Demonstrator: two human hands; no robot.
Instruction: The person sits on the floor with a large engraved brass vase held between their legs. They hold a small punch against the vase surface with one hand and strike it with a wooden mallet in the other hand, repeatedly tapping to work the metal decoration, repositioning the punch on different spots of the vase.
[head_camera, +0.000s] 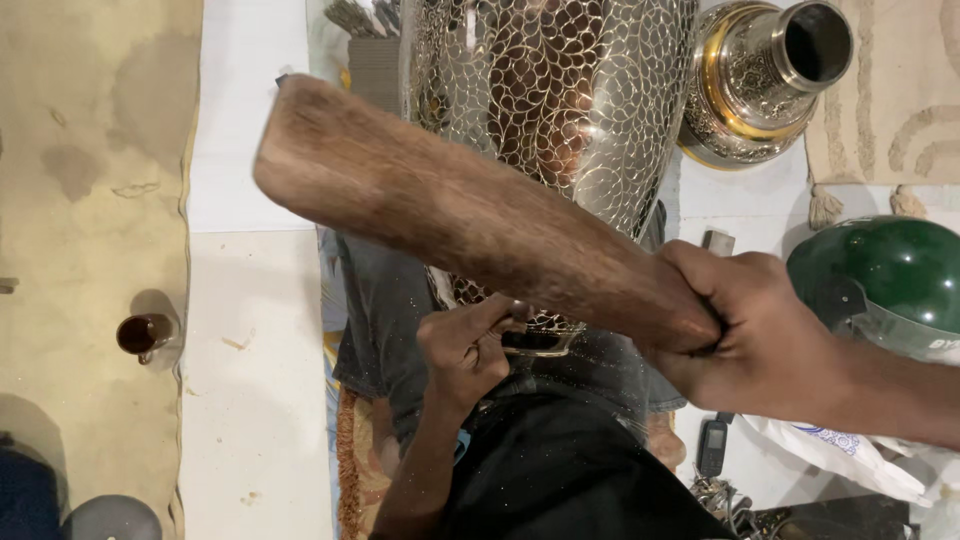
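Fingers of your right hand (760, 330) wrap tight round the narrow end of the wooden mallet (470, 215), raised across the engraved metal vase (560, 90) on your lap, while your left hand (470, 350) pinches a small metal tool (540, 342) against the vase's lower end.
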